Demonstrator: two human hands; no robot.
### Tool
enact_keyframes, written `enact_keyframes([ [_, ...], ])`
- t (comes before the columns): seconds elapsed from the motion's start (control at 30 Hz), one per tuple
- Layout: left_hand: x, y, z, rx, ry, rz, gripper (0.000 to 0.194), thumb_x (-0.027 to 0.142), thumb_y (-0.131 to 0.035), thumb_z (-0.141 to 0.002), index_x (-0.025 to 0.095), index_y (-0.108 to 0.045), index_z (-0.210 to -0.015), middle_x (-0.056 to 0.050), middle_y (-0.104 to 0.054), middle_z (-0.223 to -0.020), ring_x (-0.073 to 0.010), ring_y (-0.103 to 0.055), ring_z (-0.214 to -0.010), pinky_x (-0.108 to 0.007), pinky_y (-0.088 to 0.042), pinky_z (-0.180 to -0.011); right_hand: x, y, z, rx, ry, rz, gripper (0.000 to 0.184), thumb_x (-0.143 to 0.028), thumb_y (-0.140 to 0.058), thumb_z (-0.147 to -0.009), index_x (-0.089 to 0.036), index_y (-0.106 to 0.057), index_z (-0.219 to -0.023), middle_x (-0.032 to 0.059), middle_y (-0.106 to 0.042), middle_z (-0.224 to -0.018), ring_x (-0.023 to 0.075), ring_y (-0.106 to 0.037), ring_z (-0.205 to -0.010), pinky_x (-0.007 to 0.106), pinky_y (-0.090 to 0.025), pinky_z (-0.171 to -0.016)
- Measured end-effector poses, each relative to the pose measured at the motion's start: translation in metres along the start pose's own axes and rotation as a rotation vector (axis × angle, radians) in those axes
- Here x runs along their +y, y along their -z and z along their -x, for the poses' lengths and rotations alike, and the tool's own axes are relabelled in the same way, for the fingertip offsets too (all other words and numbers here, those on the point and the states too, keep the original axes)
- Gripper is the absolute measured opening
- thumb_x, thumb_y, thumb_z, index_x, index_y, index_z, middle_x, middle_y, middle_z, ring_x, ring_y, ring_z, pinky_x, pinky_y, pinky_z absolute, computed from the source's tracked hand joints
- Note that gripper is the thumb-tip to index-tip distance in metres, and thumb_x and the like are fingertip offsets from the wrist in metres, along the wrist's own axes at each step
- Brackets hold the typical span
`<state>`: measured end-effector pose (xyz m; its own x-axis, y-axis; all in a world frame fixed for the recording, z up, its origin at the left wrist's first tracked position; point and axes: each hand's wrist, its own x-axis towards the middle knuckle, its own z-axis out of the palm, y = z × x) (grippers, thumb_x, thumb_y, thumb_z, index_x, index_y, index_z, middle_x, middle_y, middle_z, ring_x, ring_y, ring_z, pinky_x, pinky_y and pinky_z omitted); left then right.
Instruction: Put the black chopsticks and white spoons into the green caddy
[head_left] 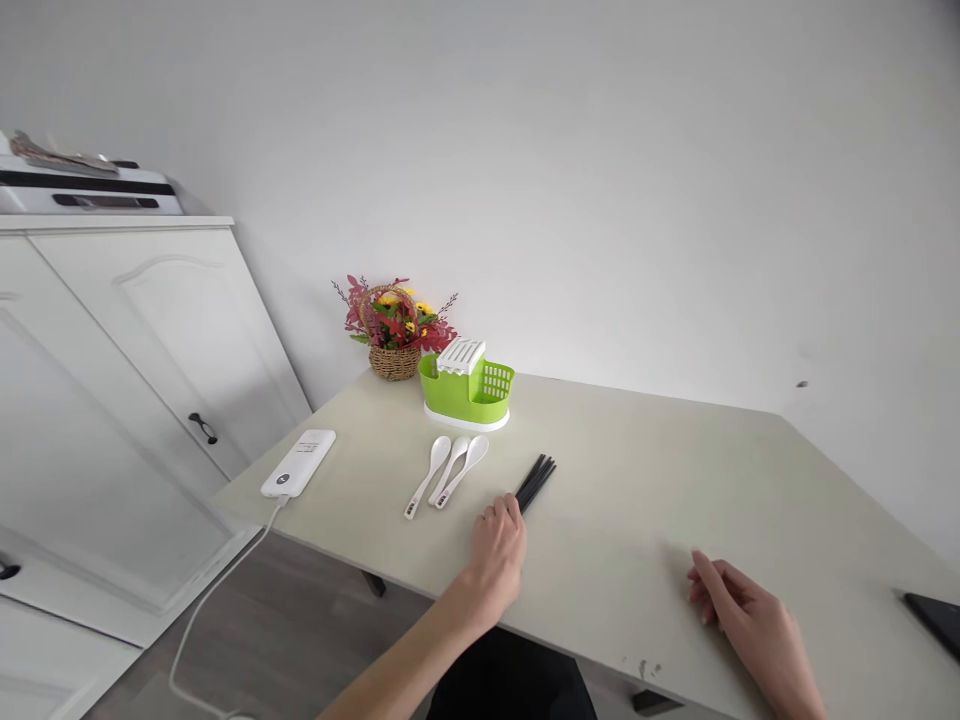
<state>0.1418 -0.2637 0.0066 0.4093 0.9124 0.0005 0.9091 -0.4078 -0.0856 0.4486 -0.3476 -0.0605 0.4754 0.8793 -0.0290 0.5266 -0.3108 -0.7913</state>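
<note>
My left hand [500, 545] is closed around the near end of a bundle of black chopsticks [537, 482]. Their far ends stick out past the fingers and fan slightly on the table. To the left of that hand lie three white spoons [459, 470], bowls pointing away from me; two of them touch or overlap. Behind the spoons stands a green utensil basket [457, 395] with a white base and a white slotted top. My right hand [750, 615] is at the table's right front, fingers loosely curled, with nothing visible in it.
A white power bank [300, 462] with a white cable [225, 580] lies at the table's left edge. A wicker basket of artificial flowers [394, 360] stands at the back left. White cabinets [150, 400] flank the table. A dark flat object [934, 620] lies far right.
</note>
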Motion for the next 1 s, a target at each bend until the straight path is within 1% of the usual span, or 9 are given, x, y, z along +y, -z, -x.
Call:
enact_keyframes([
  [0.2,0.010,-0.006,0.001,-0.005,0.012,-0.106,0.096,-0.003,-0.079,-0.045,0.006,-0.056,-0.138,-0.020,-0.062,-0.117,-0.0312,-0.062,-0.100,-0.040,-0.055,-0.084,0.001,0.000,-0.001,0.008,0.011,0.015,0.062,-0.077,-0.046,-0.090,-0.024,-0.069,-0.069,0.0033,-0.068,-0.061,0.0207,-0.065,-0.063,0.029,-0.048,-0.063],
  [0.4,0.012,-0.009,0.005,0.008,0.002,-0.133,0.088,0.002,-0.079,-0.047,0.004,-0.059,-0.133,-0.019,-0.062,-0.114,-0.0324,-0.059,-0.104,-0.044,-0.052,-0.091,0.006,-0.002,-0.003,0.004,0.028,0.009,0.061,-0.076,-0.046,-0.090,-0.023,-0.068,-0.068,0.0031,-0.069,-0.061,0.0200,-0.066,-0.062,0.027,-0.048,-0.061],
  [0.5,0.009,-0.016,0.008,-0.002,0.010,-0.083,0.094,0.004,-0.078,-0.049,0.005,-0.054,-0.140,-0.025,-0.061,-0.128,-0.0382,-0.058,-0.119,-0.048,-0.049,-0.101,0.006,-0.002,-0.004,0.000,0.022,0.021,0.063,-0.078,-0.045,-0.089,-0.024,-0.068,-0.067,0.0026,-0.068,-0.060,0.0196,-0.065,-0.061,0.027,-0.048,-0.062],
  [0.57,0.005,-0.021,0.008,0.018,0.016,-0.020,0.093,0.007,-0.078,-0.057,0.007,-0.049,-0.146,-0.028,-0.054,-0.144,-0.0429,-0.052,-0.134,-0.053,-0.044,-0.108,0.005,-0.002,-0.005,-0.001,0.023,0.030,0.064,-0.080,-0.045,-0.088,-0.024,-0.068,-0.066,0.0030,-0.068,-0.059,0.0202,-0.065,-0.061,0.028,-0.049,-0.061],
  [0.7,-0.009,-0.023,0.003,0.128,0.052,0.158,0.070,0.026,-0.068,-0.087,0.010,-0.044,-0.151,-0.029,-0.028,-0.166,-0.0453,-0.026,-0.154,-0.058,-0.035,-0.117,0.004,-0.001,-0.006,0.006,0.030,0.035,0.065,-0.080,-0.045,-0.087,-0.024,-0.068,-0.065,0.0040,-0.068,-0.059,0.0215,-0.065,-0.061,0.029,-0.049,-0.061],
  [0.77,-0.018,-0.018,-0.002,0.131,0.056,0.243,0.078,0.045,-0.068,-0.089,0.008,-0.041,-0.152,-0.030,-0.019,-0.168,-0.0471,-0.016,-0.157,-0.059,-0.033,-0.118,0.005,-0.001,-0.005,0.007,0.030,0.027,0.065,-0.080,-0.045,-0.088,-0.024,-0.069,-0.066,0.0038,-0.067,-0.059,0.0213,-0.065,-0.062,0.029,-0.049,-0.062],
  [0.83,-0.030,-0.012,-0.007,0.155,0.065,0.296,0.090,0.059,-0.069,-0.086,0.008,-0.039,-0.154,-0.031,-0.015,-0.169,-0.0484,-0.012,-0.157,-0.061,-0.032,-0.118,0.004,-0.001,-0.003,0.009,0.024,0.019,0.064,-0.079,-0.046,-0.089,-0.023,-0.069,-0.067,0.0039,-0.068,-0.060,0.0211,-0.065,-0.063,0.029,-0.049,-0.063],
  [0.9,-0.043,-0.008,-0.010,0.240,0.099,0.309,0.088,0.061,-0.065,-0.089,0.009,-0.036,-0.155,-0.030,-0.015,-0.169,-0.0476,-0.012,-0.157,-0.062,-0.032,-0.118,0.002,0.000,-0.001,0.008,0.013,0.013,0.063,-0.077,-0.046,-0.090,-0.023,-0.069,-0.068,0.0040,-0.068,-0.061,0.0210,-0.065,-0.063,0.029,-0.048,-0.063],
  [1.0,-0.067,-0.009,-0.011,0.391,0.177,0.270,0.077,0.051,-0.061,-0.094,0.012,-0.034,-0.155,-0.029,-0.023,-0.166,-0.0465,-0.019,-0.156,-0.063,-0.032,-0.117,-0.001,0.000,0.001,0.011,0.001,-0.001,0.061,-0.077,-0.047,-0.090,-0.023,-0.069,-0.071,0.0037,-0.069,-0.064,0.0204,-0.064,-0.062,0.029,-0.048,-0.064],
])
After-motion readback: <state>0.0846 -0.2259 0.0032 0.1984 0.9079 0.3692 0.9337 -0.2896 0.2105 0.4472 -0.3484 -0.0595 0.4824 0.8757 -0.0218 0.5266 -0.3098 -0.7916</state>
